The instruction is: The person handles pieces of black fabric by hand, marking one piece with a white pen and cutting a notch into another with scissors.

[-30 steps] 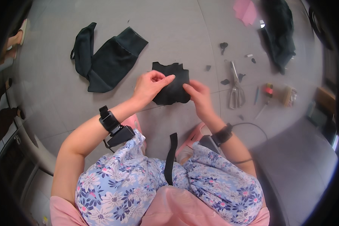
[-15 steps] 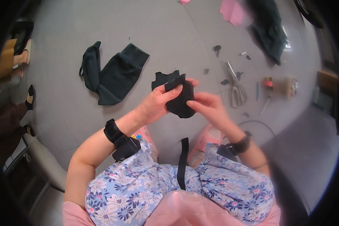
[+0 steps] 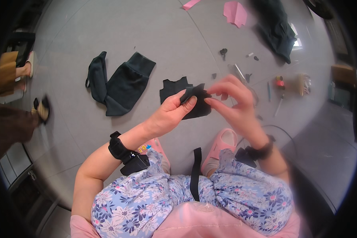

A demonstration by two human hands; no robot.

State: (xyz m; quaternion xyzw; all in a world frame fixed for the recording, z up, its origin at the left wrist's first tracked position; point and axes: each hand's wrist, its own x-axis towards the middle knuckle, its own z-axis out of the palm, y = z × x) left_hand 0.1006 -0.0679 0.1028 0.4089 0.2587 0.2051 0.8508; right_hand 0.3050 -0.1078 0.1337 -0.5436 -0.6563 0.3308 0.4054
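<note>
My left hand [image 3: 172, 111] grips a folded black fabric piece [image 3: 196, 109] above the floor, thumb across its front. The thumb and forefinger of my right hand [image 3: 236, 103] pinch at the piece's right edge, with the other fingers curled. A notched black cut-out [image 3: 168, 85] lies just behind the held piece. To its left are dark green garment pieces with a ribbed cuff [image 3: 127, 83]. Right of my hands lie metal scissors [image 3: 238, 69], partly hidden, a blue pen-like stick [image 3: 269, 91], small red and yellow items [image 3: 280, 82] and a thin tool [image 3: 279, 105].
Dark cloth [image 3: 277, 35], a pink piece [image 3: 235, 15], a pink strip [image 3: 190, 5] and dark scraps [image 3: 223, 53] lie on the grey tiles [image 3: 67, 59]. Other people's feet [image 3: 27, 65] are at the left edge. A black strap [image 3: 195, 170] lies between my pink-clogged feet.
One second ago the black fabric lay flat on the floor under both hands. A piece is now lifted off and folded; my right fingers have moved up to its edge.
</note>
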